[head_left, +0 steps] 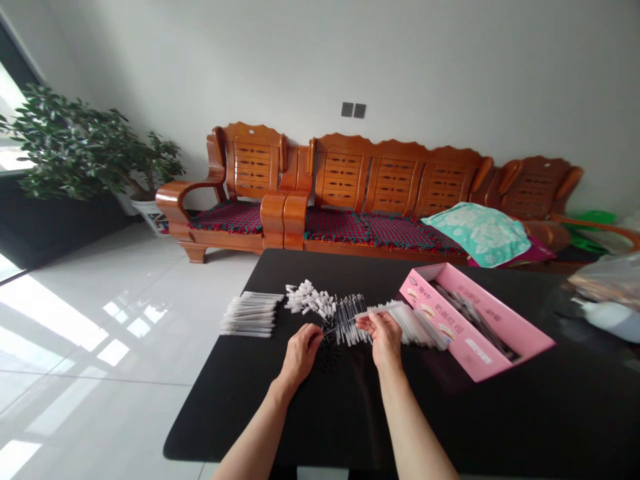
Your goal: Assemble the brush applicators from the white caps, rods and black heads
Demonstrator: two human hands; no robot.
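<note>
My left hand (303, 343) is closed in a pinch on one end of a thin pen refill (342, 325), held at a slant above the table. My right hand (383, 333) pinches a whitish translucent pen barrel (370, 312) at the refill's other end; my fingers partly hide where the two meet. Beneath my hands lie a heap of small black pen parts (327, 350) and a row of pen refills (350, 307). Beside my right hand is a stack of translucent barrels (423, 327). White pen caps (307, 297) are heaped beyond my left hand.
Whitish pens (253, 317) lie in a row at the table's left edge. A pink box (480, 363) with dark pens inside stands at the right. Farther right is a white bottle (613, 319) by a plastic bag. A wooden sofa (285, 220) stands behind the black table (230, 413).
</note>
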